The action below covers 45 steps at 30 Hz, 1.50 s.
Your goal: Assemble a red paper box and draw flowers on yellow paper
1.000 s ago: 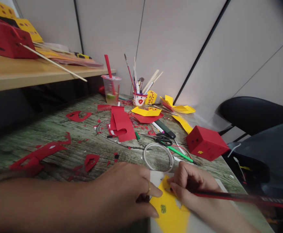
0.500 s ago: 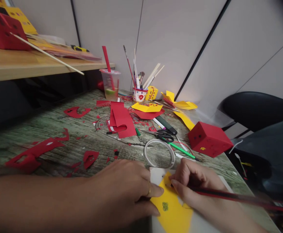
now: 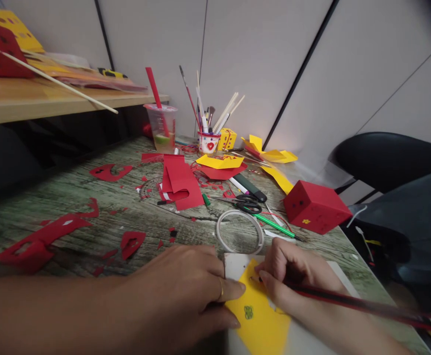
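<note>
A piece of yellow paper (image 3: 263,325) with a small flower drawn on it lies on a white pad (image 3: 234,263) at the near edge of the desk. My left hand (image 3: 189,291), a ring on one finger, rests with stretched fingertips on the left edge of the paper. My right hand (image 3: 300,271) is closed round a red-and-black pencil (image 3: 352,304); its tip meets the upper part of the paper, mostly hidden by the fingers. Just beyond the pad are a white tape ring (image 3: 220,231), a green pen (image 3: 274,223) and black scissors (image 3: 248,203).
Red paper scraps (image 3: 45,241) litter the left side of the desk. A red paper box (image 3: 317,207) sits near the right edge. Farther back stand a drink cup (image 3: 161,128) with a straw and a brush pot (image 3: 208,144). A wooden shelf (image 3: 53,111) overhangs the left; a black chair (image 3: 389,160) is at right.
The view has shifted slightly, so things sit a little farther left. My right hand keeps the pencil at the paper, and my left hand remains on the paper's edge.
</note>
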Motion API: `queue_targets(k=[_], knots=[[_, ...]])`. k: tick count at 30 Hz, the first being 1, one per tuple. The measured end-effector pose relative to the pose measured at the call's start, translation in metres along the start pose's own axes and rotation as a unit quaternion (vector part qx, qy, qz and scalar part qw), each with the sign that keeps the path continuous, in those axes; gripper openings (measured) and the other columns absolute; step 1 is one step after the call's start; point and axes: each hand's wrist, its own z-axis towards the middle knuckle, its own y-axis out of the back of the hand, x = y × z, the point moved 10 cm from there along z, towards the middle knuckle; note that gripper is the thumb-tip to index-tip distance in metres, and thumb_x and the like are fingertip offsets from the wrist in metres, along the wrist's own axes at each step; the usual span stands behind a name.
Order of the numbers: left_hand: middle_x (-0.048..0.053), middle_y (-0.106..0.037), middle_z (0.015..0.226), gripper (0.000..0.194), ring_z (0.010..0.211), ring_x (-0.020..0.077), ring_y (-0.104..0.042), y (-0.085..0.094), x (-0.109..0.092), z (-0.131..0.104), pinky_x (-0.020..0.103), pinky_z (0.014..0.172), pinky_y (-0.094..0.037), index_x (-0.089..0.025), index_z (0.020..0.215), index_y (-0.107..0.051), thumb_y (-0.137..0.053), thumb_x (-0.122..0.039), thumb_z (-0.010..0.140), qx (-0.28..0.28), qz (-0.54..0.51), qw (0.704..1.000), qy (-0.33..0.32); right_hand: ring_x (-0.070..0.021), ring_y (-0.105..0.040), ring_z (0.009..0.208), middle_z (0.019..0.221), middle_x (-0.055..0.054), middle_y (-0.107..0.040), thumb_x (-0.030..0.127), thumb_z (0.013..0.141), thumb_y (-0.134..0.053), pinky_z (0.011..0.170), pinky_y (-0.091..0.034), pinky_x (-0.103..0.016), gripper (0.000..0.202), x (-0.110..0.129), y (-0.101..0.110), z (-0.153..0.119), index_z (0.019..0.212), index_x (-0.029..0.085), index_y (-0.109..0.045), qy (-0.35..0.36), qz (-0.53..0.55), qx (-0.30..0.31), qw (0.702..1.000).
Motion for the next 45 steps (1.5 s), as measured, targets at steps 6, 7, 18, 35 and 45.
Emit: queue_targets(k=[6, 7, 18, 35, 45], knots=[[-0.003, -0.061, 0.082, 0.013, 0.077, 0.0142, -0.053, -0.002, -0.001, -0.002, 0.024, 0.065, -0.036, -0.026, 0.087, -0.058, -0.046, -0.031, 0.085, 0.010, -0.004, 1.000, 0.001, -0.0100, -0.033, 0.053, 0.061, 0.005, -0.038, 0.011, 0.077, -0.045, 0.045, -0.027, -0.023, 0.027, 0.003, 0.001, 0.000, 0.059, 0.022, -0.027, 0.005, -0.010, 0.004, 1.000], [-0.003, -0.061, 0.082, 0.013, 0.077, 0.0142, -0.053, -0.002, -0.001, -0.002, 0.024, 0.065, -0.036, -0.025, 0.087, -0.058, -0.046, -0.031, 0.085, 0.010, -0.005, 1.000, 0.000, -0.0100, -0.033, 0.053, 0.060, 0.005, -0.038, 0.011, 0.077, -0.045, 0.045, -0.027, -0.023, 0.027, 0.005, 0.001, 0.000, 0.059, 0.022, -0.027, 0.009, -0.012, 0.002, 1.000], [0.000, -0.062, 0.082, 0.014, 0.077, 0.0152, -0.055, 0.000, -0.005, 0.000, 0.024, 0.066, -0.038, -0.023, 0.090, -0.060, -0.048, -0.026, 0.084, 0.014, -0.007, 1.000, 0.007, -0.0095, -0.034, 0.052, 0.057, 0.005, -0.041, 0.017, 0.075, -0.052, 0.045, -0.029, -0.022, 0.027, -0.005, 0.010, 0.002, 0.057, 0.021, -0.031, 0.003, 0.108, -0.053, 0.993], [0.005, -0.045, 0.128, 0.049, 0.121, 0.0216, -0.032, 0.009, -0.028, -0.009, 0.036, 0.106, -0.018, -0.019, 0.122, -0.044, -0.054, -0.013, 0.074, 0.024, 0.096, 0.975, -0.198, -0.0102, -0.040, 0.051, 0.054, 0.004, -0.043, 0.018, 0.068, -0.057, 0.045, -0.036, -0.022, 0.025, 0.001, 0.047, -0.007, 0.055, 0.022, -0.035, 0.000, 0.144, -0.155, 0.977], [0.011, -0.052, 0.118, 0.030, 0.115, 0.0281, -0.041, -0.002, -0.039, 0.001, 0.040, 0.094, -0.035, -0.024, 0.114, -0.051, -0.037, -0.023, 0.087, -0.025, 0.146, 0.984, -0.095, -0.0068, -0.031, 0.046, 0.050, 0.007, -0.038, 0.007, 0.059, -0.054, 0.041, -0.026, -0.018, 0.024, -0.011, 0.019, 0.007, 0.053, 0.020, -0.035, -0.051, 0.160, -0.078, 0.983]])
